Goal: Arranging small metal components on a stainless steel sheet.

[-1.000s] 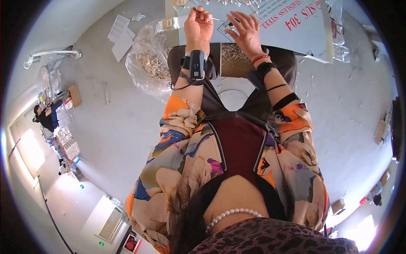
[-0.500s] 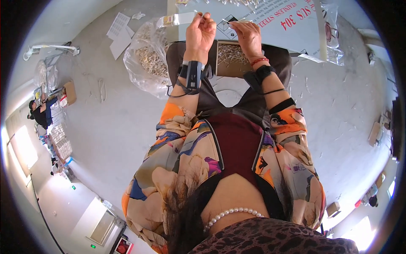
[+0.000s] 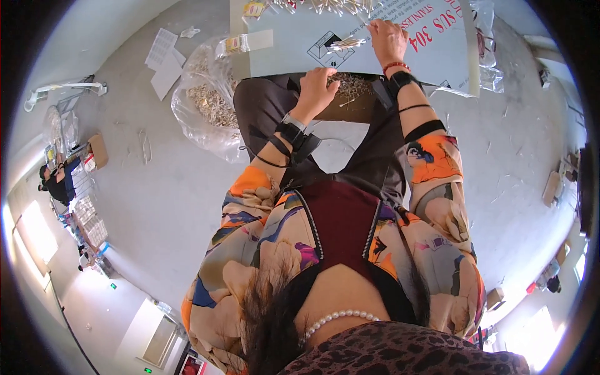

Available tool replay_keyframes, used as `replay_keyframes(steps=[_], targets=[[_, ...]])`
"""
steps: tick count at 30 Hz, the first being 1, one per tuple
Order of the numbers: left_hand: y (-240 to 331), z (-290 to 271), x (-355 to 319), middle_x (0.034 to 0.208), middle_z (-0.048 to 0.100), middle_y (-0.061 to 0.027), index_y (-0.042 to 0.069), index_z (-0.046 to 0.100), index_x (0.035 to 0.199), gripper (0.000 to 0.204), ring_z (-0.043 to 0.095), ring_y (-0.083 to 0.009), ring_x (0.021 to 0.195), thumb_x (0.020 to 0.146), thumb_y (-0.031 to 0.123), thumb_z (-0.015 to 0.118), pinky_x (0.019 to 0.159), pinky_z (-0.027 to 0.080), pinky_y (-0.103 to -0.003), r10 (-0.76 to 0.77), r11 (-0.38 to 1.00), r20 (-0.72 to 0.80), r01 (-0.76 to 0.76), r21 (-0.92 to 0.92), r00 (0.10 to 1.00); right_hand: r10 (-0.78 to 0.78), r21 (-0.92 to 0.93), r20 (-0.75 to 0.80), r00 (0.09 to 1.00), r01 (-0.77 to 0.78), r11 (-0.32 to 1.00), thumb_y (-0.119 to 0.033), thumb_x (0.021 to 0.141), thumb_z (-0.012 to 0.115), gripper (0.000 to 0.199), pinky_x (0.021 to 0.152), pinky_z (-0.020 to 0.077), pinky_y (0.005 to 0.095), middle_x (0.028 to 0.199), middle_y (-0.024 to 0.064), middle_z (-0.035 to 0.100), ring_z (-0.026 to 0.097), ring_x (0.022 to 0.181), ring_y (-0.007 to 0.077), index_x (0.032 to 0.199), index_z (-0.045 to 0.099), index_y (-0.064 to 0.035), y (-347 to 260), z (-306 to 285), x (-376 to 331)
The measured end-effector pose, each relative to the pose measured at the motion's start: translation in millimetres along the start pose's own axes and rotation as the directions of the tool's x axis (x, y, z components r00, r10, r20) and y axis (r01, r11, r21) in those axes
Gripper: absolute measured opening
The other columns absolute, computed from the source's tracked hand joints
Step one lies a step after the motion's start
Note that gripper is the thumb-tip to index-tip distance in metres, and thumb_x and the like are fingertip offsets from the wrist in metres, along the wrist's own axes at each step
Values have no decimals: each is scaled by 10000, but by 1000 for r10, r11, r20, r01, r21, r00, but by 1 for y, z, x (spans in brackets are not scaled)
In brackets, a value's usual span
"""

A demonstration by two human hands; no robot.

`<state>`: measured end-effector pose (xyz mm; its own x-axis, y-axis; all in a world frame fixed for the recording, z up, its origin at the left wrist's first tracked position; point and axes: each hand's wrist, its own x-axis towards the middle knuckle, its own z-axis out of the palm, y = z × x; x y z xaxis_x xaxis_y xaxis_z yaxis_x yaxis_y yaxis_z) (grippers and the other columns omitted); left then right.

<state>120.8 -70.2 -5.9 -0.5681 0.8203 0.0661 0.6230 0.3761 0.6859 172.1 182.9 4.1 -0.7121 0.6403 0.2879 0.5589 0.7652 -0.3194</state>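
Note:
A pale board (image 3: 281, 59) with printing lies across my knees. A small bundle of cotton swabs (image 3: 347, 43) rests on it between my hands. My left hand (image 3: 317, 92) is at the board's near edge, over the open cardboard box (image 3: 344, 112) of loose cotton swabs (image 3: 355, 86). Its fingers are curled in; what they hold, if anything, is hidden. Farther out, my right hand (image 3: 390, 42) is over the board, fingers bent and closed beside a heap of cotton swabs (image 3: 331, 5). I cannot make out what is between them.
A clear plastic bag (image 3: 209, 100) full of swabs stands on the floor left of my legs. A labelled clear packet (image 3: 236, 44) lies at the board's left edge. Paper sheets (image 3: 164, 56) are on the floor; plastic packaging (image 3: 489, 50) hangs beyond the board's right side.
My hands have moved apart: the left down to the box, the right outward to the right. The swabs lie bundled on the board, where my right hand had held some thin sticks.

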Motion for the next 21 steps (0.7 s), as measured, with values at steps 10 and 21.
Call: replay_keyframes(steps=[10, 21], targets=[[15, -11, 47, 1111, 651, -65, 136, 645, 1169, 319, 587, -313, 1043, 860, 119, 725, 940, 404, -478, 120, 983, -131, -99, 154, 984, -161, -293, 236, 958, 228, 929, -172, 917, 626, 168, 940, 480, 502, 1013, 108, 747, 687, 1044, 309, 999, 745, -84, 10, 9, 28], [11, -5, 60, 1163, 600, -87, 117, 640, 1157, 375, 534, -311, 1143, 802, 96, 756, 987, 379, -485, 197, 966, -184, -159, 204, 963, -322, -133, 240, 916, 360, 924, -137, 921, 593, 130, 952, 489, 467, 1015, 91, 714, 670, 1063, 288, 986, 694, -88, 30, -16, 13]])
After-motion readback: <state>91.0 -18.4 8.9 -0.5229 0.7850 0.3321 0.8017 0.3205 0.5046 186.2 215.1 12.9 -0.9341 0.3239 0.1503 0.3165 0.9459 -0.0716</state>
